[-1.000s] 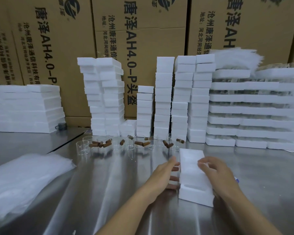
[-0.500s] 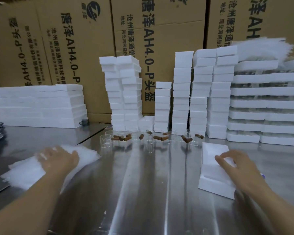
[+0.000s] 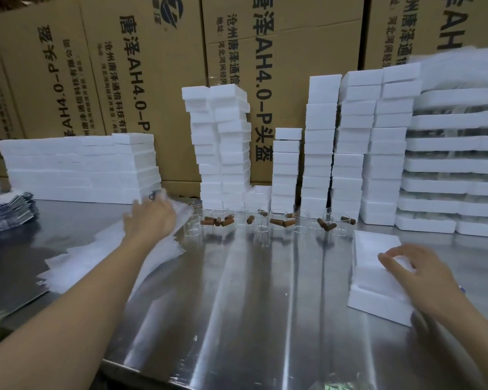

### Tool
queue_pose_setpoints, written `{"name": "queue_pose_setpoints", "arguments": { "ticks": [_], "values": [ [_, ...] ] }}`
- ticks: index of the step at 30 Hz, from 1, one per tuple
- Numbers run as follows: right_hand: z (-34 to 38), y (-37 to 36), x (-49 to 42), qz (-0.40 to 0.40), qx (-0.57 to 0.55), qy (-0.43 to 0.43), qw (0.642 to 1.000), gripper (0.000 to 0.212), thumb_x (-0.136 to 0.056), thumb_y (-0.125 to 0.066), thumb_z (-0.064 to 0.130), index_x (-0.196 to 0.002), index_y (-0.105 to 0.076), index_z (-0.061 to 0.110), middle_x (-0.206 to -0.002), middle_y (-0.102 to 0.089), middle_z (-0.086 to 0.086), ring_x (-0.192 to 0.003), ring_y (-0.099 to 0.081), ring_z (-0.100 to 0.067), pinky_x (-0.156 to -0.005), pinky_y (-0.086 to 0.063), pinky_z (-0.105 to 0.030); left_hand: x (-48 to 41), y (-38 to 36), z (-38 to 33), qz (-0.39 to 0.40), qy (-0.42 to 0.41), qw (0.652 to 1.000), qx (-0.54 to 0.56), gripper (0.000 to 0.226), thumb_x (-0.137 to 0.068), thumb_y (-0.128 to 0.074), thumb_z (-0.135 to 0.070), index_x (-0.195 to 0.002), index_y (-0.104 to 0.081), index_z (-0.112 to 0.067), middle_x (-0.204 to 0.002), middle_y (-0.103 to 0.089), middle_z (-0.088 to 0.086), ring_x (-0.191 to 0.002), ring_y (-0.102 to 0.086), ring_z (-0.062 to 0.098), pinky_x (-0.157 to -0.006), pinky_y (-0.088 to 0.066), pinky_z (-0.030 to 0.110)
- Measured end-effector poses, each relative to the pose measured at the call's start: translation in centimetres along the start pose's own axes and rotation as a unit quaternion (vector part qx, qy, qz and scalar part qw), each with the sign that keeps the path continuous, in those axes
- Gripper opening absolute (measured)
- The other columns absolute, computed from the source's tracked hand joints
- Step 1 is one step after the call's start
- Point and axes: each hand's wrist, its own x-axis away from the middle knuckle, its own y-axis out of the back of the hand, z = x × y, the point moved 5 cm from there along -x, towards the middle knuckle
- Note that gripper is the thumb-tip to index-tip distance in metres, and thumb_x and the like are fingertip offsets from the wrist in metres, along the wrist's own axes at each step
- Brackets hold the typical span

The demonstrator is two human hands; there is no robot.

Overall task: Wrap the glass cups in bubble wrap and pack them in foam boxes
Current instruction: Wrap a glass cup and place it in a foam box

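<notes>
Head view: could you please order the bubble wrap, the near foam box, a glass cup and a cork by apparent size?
1. bubble wrap
2. foam box, nearer the camera, so unsure
3. glass cup
4. cork

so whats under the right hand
The right hand rests on a white foam box, apparently two pieces stacked, which sits on the steel table. The box's inside is covered, so any cup in it can't be seen.
</notes>
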Motion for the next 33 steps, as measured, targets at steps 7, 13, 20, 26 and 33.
{"name": "queue_pose_setpoints", "arguments": {
  "ticks": [7, 13, 20, 26, 33],
  "values": [
    [1.1, 0.4, 0.5, -0.004, 0.007, -0.008, 1.000, 0.013, -0.094, -0.067, 0.049, -0.097, -0.069, 0.037, -0.124, -0.063, 0.003, -0.116, -0.053, -0.016, -0.105, -0.044, -0.043, 6.5, -5.6, -13.1, 0.163, -0.271, 0.946, 0.072, 0.058, -0.118, -0.017, -0.040, -0.169, -0.029, -0.016, -0.177, -0.023, 0.006, -0.163, -0.022, 0.026, -0.132, -0.016, 0.041],
    [2.4, 1.6, 1.5, -0.060, 0.088, -0.026, 0.994, 0.024, -0.097, -0.062, 0.046, -0.113, -0.069, 0.030, -0.136, -0.058, 0.000, -0.121, -0.056, -0.024, -0.094, -0.048, -0.043, 14.9, -15.4, -15.8, 0.257, -0.383, 0.887, -0.017, 0.061, -0.111, -0.017, -0.062, -0.170, -0.011, -0.047, -0.180, -0.008, -0.004, -0.167, -0.003, 0.024, -0.134, -0.002, 0.054],
    [7.5, -0.1, 3.2, -0.032, 0.180, 0.126, 0.975, 0.053, -0.086, -0.065, 0.070, -0.129, -0.064, 0.039, -0.139, -0.058, 0.007, -0.132, -0.051, -0.024, -0.105, -0.042, -0.049, 15.7, -15.9, -16.7, 0.251, -0.398, 0.882, 0.000, 0.069, -0.104, -0.017, -0.079, -0.167, -0.016, -0.053, -0.180, -0.010, -0.005, -0.167, -0.004, 0.019, -0.131, 0.002, 0.053],
    [6.9, -2.3, 4.1, 0.040, 0.294, 0.156, 0.942, 0.051, -0.084, -0.067, 0.063, -0.132, -0.060, 0.046, -0.142, -0.057, 0.009, -0.129, -0.057, -0.019, -0.110, -0.039, -0.046, 8.2, -11.4, -15.5, 0.109, -0.322, 0.937, 0.087, 0.050, -0.108, -0.042, -0.062, -0.152, -0.052, -0.041, -0.161, -0.052, -0.008, -0.145, -0.050, 0.019, -0.119, -0.041, 0.049],
    [4.1, -1.3, 2.6, -0.002, 0.331, 0.101, 0.938, 0.046, -0.073, -0.081, 0.032, -0.116, -0.069, 0.041, -0.128, -0.064, 0.007, -0.103, -0.071, -0.023, -0.100, -0.045, -0.051, -5.7, -10.0, -5.7, 0.007, -0.065, 0.992, 0.111, 0.056, -0.099, -0.068, -0.028, -0.152, -0.053, -0.024, -0.148, -0.051, 0.015, -0.132, -0.053, 0.037, -0.108, -0.051, 0.051]
  ]
}}
